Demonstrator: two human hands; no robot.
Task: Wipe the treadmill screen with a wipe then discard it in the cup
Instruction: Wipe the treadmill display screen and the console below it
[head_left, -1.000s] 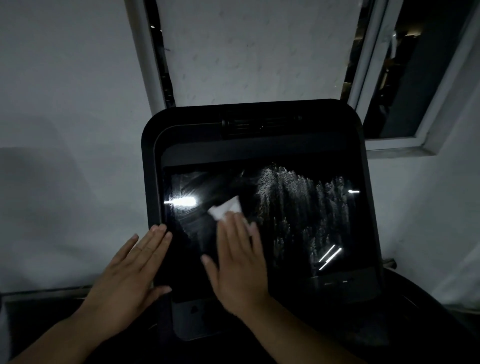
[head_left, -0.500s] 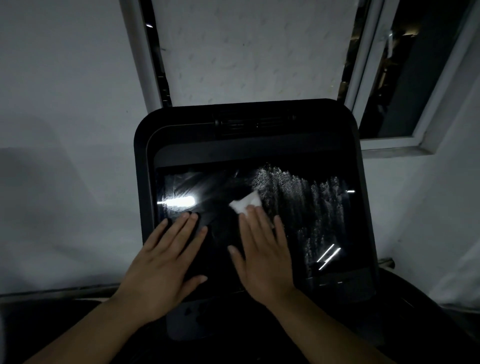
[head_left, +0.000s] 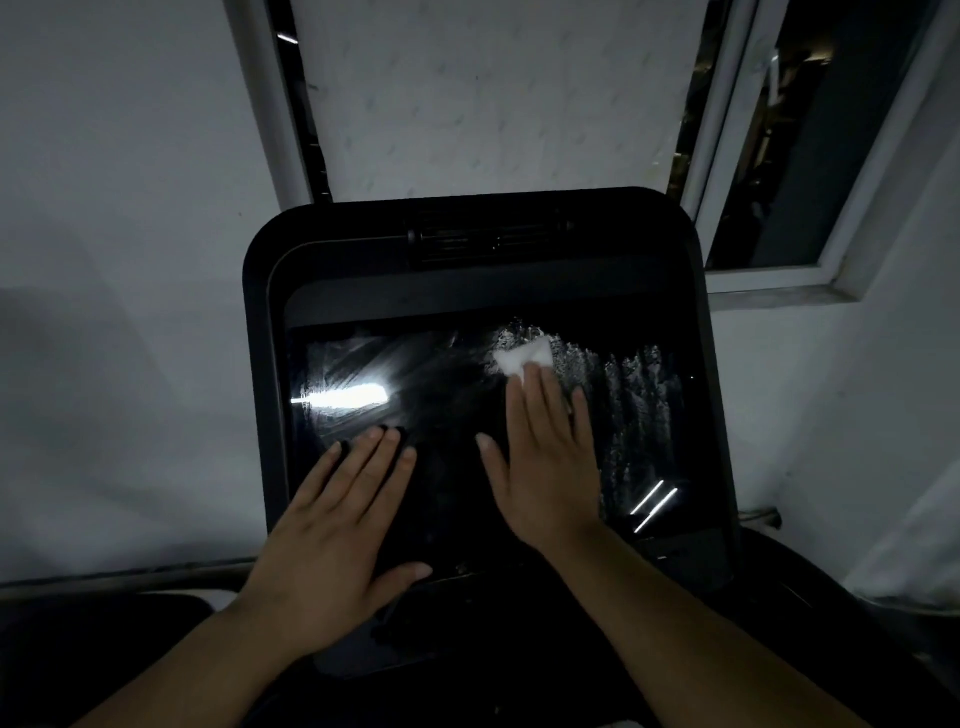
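The treadmill screen (head_left: 447, 415) is a dark glass panel in a black console, tilted toward me. Its right part is covered with whitish wet streaks; its left part reflects a bright light. A small white wipe (head_left: 522, 357) lies near the screen's upper middle. My right hand (head_left: 545, 457) is flat on the glass with its fingertips pressing on the wipe. My left hand (head_left: 337, 525) rests flat on the lower left of the screen, fingers spread, holding nothing. No cup is in view.
The black console frame (head_left: 260, 364) surrounds the screen, with a vent slot (head_left: 488, 239) at its top. White walls stand behind, and a window frame (head_left: 769, 270) is at the upper right. Dark treadmill parts fill the bottom.
My right hand has slid the wipe up and to the right across the glass. My left hand has moved from the console's left edge onto the screen.
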